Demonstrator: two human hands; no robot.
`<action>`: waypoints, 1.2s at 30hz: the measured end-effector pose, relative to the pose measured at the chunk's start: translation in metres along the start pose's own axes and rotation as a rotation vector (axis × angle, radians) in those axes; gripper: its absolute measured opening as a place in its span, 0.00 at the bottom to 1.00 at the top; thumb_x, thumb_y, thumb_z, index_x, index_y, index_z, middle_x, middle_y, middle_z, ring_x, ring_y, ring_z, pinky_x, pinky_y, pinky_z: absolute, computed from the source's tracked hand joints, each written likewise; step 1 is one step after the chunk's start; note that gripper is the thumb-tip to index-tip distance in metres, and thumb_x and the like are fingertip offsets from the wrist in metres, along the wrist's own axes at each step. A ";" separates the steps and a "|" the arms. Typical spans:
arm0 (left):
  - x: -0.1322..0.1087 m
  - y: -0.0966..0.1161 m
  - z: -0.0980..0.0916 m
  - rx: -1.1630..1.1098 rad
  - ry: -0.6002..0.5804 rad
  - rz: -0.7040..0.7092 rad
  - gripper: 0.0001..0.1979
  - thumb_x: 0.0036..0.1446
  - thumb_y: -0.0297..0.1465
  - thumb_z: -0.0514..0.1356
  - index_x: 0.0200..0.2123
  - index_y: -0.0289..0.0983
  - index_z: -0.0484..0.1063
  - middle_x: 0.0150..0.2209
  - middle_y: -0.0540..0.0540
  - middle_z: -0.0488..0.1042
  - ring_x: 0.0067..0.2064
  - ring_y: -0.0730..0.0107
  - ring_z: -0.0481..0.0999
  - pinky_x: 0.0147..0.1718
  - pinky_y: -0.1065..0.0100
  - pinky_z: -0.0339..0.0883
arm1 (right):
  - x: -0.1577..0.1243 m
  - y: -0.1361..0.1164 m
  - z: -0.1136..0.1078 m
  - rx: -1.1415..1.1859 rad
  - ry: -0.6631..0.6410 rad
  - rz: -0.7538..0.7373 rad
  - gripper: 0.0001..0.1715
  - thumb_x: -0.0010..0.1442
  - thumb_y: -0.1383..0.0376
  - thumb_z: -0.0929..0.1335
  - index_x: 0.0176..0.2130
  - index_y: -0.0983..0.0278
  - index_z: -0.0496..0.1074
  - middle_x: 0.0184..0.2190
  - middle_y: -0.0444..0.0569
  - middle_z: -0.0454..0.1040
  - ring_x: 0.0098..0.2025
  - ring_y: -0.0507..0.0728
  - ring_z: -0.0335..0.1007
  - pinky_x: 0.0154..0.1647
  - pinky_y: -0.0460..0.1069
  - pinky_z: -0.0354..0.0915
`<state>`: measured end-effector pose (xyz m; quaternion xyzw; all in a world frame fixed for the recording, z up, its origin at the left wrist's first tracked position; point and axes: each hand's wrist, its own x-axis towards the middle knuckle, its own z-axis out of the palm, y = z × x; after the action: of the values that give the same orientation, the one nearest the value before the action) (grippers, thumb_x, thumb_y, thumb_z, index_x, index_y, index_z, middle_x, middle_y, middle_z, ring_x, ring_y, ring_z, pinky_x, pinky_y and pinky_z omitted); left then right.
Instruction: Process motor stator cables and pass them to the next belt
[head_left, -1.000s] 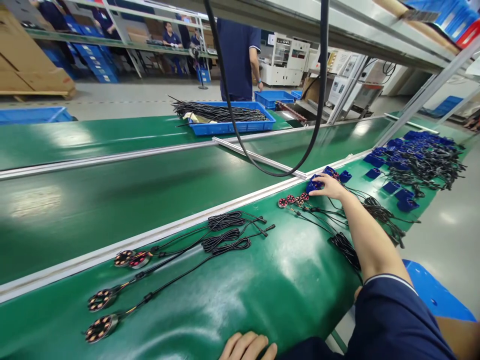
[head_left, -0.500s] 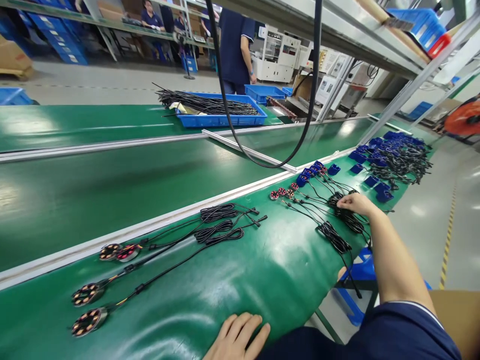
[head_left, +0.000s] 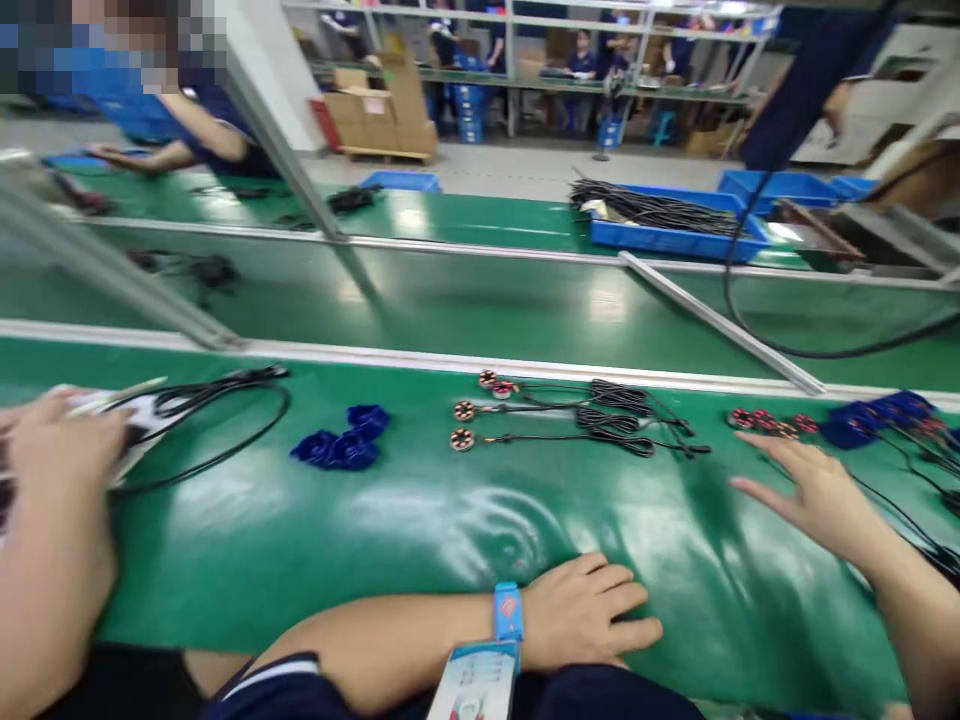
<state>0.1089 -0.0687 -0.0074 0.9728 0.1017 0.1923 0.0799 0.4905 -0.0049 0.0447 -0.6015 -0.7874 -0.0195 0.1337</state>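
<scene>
Right hand [head_left: 821,495]: it has come off the cable bundle it rested on half a second ago, and off the blue caps [head_left: 874,412] it touched before that. It now hangs just above the desk [head_left: 420,520], its grip wide, fingers spread and pointing left, holding nothing. The small discs [head_left: 772,423] lie just beyond its fingertips, near but not touched, in a row beside the blue caps along the desk's far rail. Left hand [head_left: 592,612]: position unchanged, palm down at the near edge of the desk, grip flat and open, empty; a blue wristband [head_left: 508,610] shows on the wrist. The view has swung left, so the four rings [head_left: 463,438] with their coiled cables [head_left: 619,408], earlier at the left of the picture, now lie straight ahead, well apart from both hands and undisturbed. A clump of loose caps [head_left: 341,445] lies left of them. Finding: nothing has been lifted or carried from the right-hand group; both hands are free. At the far left a co-worker's hand [head_left: 56,450] rests on a pale part [head_left: 146,412] with a black cable loop [head_left: 247,377]; blur hides what it grips. Farther back stand a blue tray [head_left: 675,242] of cables and a hanging hose [head_left: 787,350].
</scene>
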 end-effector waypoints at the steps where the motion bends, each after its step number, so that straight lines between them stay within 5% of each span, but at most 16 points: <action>1: -0.005 -0.006 -0.007 -0.002 0.033 -0.047 0.20 0.70 0.45 0.52 0.57 0.40 0.65 0.54 0.45 0.70 0.56 0.62 0.67 0.48 0.62 0.62 | 0.015 -0.019 0.010 0.007 -0.016 -0.099 0.40 0.59 0.39 0.66 0.66 0.43 0.57 0.58 0.51 0.71 0.57 0.71 0.69 0.57 0.65 0.66; 5: -0.041 -0.046 -0.042 0.020 0.246 -0.445 0.24 0.70 0.50 0.49 0.56 0.38 0.65 0.58 0.40 0.68 0.62 0.56 0.63 0.57 0.55 0.58 | 0.075 -0.072 0.043 -0.021 -0.012 -0.248 0.54 0.55 0.37 0.68 0.70 0.55 0.52 0.68 0.59 0.55 0.67 0.75 0.55 0.62 0.68 0.58; 7: -0.065 -0.074 -0.062 0.070 0.342 -0.690 0.20 0.70 0.46 0.50 0.53 0.37 0.67 0.58 0.38 0.68 0.62 0.55 0.64 0.59 0.54 0.57 | 0.097 -0.085 0.051 -0.008 0.003 -0.261 0.50 0.54 0.37 0.69 0.66 0.57 0.60 0.67 0.60 0.58 0.66 0.74 0.55 0.62 0.67 0.57; 10: -0.096 -0.115 -0.085 0.136 0.310 -0.891 0.18 0.70 0.43 0.51 0.51 0.35 0.66 0.58 0.36 0.68 0.61 0.54 0.65 0.58 0.52 0.58 | 0.109 -0.094 0.056 0.025 -0.048 -0.287 0.38 0.54 0.37 0.70 0.55 0.56 0.70 0.57 0.56 0.69 0.58 0.70 0.65 0.57 0.64 0.59; 15: -0.122 -0.146 -0.096 0.079 0.167 -0.844 0.15 0.69 0.42 0.53 0.46 0.37 0.69 0.55 0.40 0.72 0.62 0.52 0.65 0.58 0.52 0.58 | 0.086 -0.101 0.065 -0.006 -0.077 -0.247 0.27 0.59 0.42 0.69 0.49 0.57 0.73 0.53 0.54 0.72 0.53 0.67 0.67 0.53 0.62 0.60; 20: -0.127 -0.148 -0.092 0.043 0.117 -0.810 0.15 0.69 0.43 0.52 0.45 0.38 0.69 0.56 0.40 0.72 0.60 0.55 0.67 0.58 0.53 0.58 | 0.073 -0.104 0.078 0.014 -0.005 -0.185 0.26 0.61 0.42 0.68 0.46 0.59 0.70 0.61 0.56 0.66 0.60 0.69 0.62 0.55 0.62 0.59; 24: -0.132 -0.147 -0.094 0.013 0.091 -0.772 0.15 0.69 0.42 0.52 0.45 0.39 0.70 0.59 0.41 0.69 0.61 0.56 0.67 0.58 0.52 0.58 | 0.078 -0.107 0.079 0.015 -0.020 -0.177 0.26 0.59 0.40 0.69 0.37 0.60 0.69 0.51 0.54 0.73 0.54 0.67 0.67 0.55 0.62 0.58; 28: -0.139 -0.144 -0.098 -0.012 0.064 -0.744 0.14 0.70 0.41 0.51 0.43 0.39 0.71 0.58 0.41 0.70 0.60 0.58 0.67 0.58 0.53 0.59 | 0.074 -0.107 0.070 0.101 -0.139 -0.177 0.30 0.55 0.38 0.70 0.29 0.61 0.67 0.40 0.51 0.73 0.45 0.63 0.69 0.51 0.60 0.60; 36: -0.139 -0.132 -0.101 -0.085 0.022 -0.685 0.10 0.66 0.39 0.60 0.37 0.39 0.69 0.53 0.45 0.73 0.58 0.58 0.69 0.55 0.56 0.60 | 0.050 -0.095 0.039 0.290 -0.401 -0.093 0.31 0.54 0.35 0.69 0.32 0.59 0.73 0.45 0.50 0.71 0.42 0.59 0.72 0.44 0.53 0.66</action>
<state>-0.0785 0.0389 0.0093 0.8759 0.4151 0.1687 0.1790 0.3808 0.0238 0.0314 -0.5309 -0.8196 0.2071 0.0589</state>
